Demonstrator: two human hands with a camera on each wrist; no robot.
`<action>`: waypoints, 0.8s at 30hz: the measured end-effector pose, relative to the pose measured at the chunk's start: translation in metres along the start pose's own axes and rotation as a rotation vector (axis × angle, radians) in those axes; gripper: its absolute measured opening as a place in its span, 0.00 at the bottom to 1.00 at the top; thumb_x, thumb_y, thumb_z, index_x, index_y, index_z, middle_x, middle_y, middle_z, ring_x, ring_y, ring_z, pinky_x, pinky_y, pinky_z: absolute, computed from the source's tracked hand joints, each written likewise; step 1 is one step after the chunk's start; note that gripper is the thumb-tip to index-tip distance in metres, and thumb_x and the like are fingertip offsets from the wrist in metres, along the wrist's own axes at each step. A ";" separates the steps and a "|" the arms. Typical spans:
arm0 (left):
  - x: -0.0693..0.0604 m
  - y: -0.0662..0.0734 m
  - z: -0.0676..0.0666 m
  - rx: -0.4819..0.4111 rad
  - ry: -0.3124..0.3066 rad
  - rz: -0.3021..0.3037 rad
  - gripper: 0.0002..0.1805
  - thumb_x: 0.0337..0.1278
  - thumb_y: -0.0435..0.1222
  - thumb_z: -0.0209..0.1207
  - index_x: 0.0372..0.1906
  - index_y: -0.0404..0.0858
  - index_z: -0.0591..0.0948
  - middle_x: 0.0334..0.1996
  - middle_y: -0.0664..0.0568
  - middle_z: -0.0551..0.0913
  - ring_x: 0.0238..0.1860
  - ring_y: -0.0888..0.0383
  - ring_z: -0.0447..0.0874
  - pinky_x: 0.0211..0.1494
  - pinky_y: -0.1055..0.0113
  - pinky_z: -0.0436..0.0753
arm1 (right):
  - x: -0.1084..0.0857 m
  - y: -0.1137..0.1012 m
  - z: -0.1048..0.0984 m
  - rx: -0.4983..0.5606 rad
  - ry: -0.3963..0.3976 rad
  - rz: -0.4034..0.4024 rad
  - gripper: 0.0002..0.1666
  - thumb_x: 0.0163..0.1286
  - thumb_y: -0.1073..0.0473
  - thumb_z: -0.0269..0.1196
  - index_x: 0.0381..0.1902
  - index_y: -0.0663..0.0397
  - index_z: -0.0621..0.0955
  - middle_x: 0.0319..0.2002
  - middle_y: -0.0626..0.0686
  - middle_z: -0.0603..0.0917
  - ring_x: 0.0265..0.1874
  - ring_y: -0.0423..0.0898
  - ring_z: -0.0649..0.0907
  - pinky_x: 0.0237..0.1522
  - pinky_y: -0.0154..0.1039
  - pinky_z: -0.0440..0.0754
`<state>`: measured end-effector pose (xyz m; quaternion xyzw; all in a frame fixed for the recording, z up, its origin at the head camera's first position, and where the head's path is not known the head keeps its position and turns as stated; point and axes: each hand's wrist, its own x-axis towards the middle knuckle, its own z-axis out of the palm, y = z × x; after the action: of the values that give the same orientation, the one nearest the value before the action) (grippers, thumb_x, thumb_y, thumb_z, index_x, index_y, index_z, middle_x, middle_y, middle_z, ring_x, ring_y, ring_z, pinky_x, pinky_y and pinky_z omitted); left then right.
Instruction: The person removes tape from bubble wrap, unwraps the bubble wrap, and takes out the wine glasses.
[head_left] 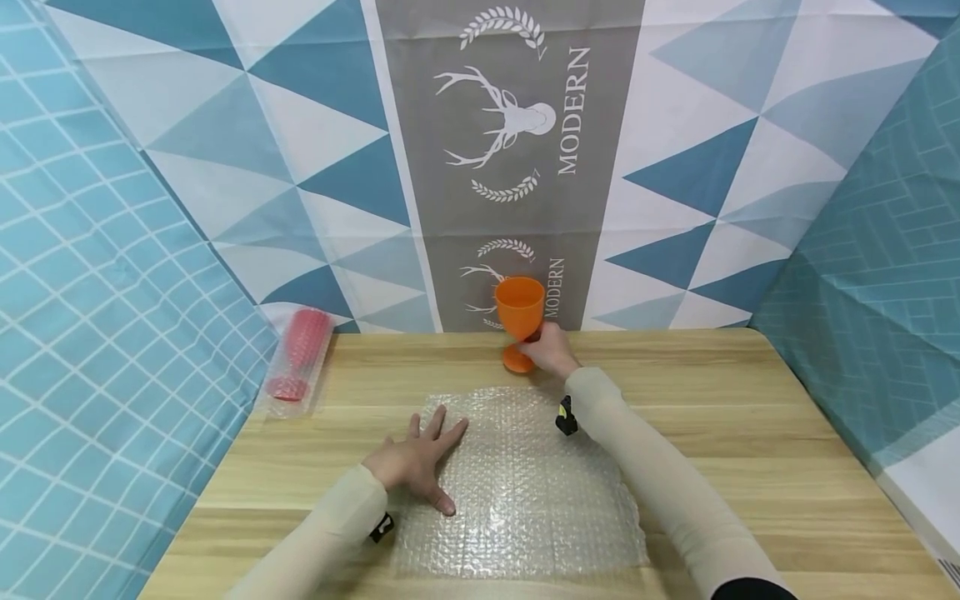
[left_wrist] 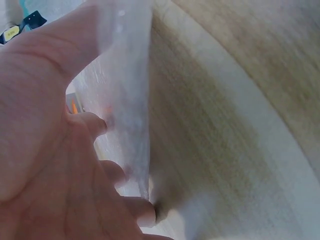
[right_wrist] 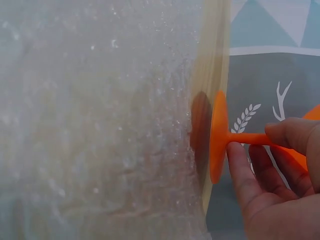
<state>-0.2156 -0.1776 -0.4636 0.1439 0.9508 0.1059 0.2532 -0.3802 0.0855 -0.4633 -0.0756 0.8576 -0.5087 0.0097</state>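
Note:
An orange plastic goblet (head_left: 519,305) is upright near the back edge of the table. My right hand (head_left: 553,352) holds it by the stem (right_wrist: 250,138), thumb on one side and fingers on the other. Whether its round foot (right_wrist: 218,137) touches the wood I cannot tell. In front of it a sheet of bubble wrap (head_left: 517,492) lies spread flat on the table. With fingers spread, my left hand (head_left: 416,462) rests on the left edge of that sheet. The left wrist view shows the palm (left_wrist: 55,165) beside the clear wrap (left_wrist: 127,100).
A red object wrapped in bubble wrap (head_left: 300,354) lies at the back left of the wooden table (head_left: 750,433). Behind the table hangs a patterned cloth (head_left: 510,200), and blue tiled-print sheets (head_left: 97,275) close off the sides.

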 end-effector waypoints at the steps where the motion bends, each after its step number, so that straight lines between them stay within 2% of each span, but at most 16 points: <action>1: 0.000 0.000 0.000 0.001 0.000 0.000 0.75 0.26 0.60 0.80 0.84 0.60 0.47 0.84 0.45 0.30 0.81 0.28 0.29 0.70 0.17 0.45 | 0.000 0.000 0.000 -0.004 -0.001 0.004 0.20 0.66 0.65 0.70 0.54 0.66 0.81 0.53 0.64 0.86 0.49 0.55 0.84 0.59 0.50 0.84; 13: 0.000 0.000 -0.002 0.001 -0.007 -0.004 0.76 0.26 0.61 0.80 0.84 0.62 0.46 0.85 0.47 0.30 0.82 0.30 0.29 0.71 0.18 0.45 | 0.003 0.008 0.005 -0.013 -0.012 0.044 0.20 0.67 0.64 0.69 0.55 0.67 0.80 0.54 0.64 0.85 0.50 0.55 0.84 0.60 0.50 0.84; 24: -0.003 0.003 -0.002 -0.005 -0.003 -0.009 0.75 0.26 0.60 0.80 0.84 0.61 0.46 0.85 0.46 0.31 0.82 0.30 0.29 0.72 0.19 0.45 | 0.007 0.014 0.004 -0.045 0.000 0.012 0.22 0.66 0.66 0.70 0.55 0.69 0.79 0.54 0.65 0.84 0.51 0.57 0.84 0.61 0.52 0.83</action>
<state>-0.2133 -0.1761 -0.4595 0.1390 0.9507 0.1071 0.2556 -0.3883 0.0873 -0.4768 -0.0705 0.8692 -0.4893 0.0111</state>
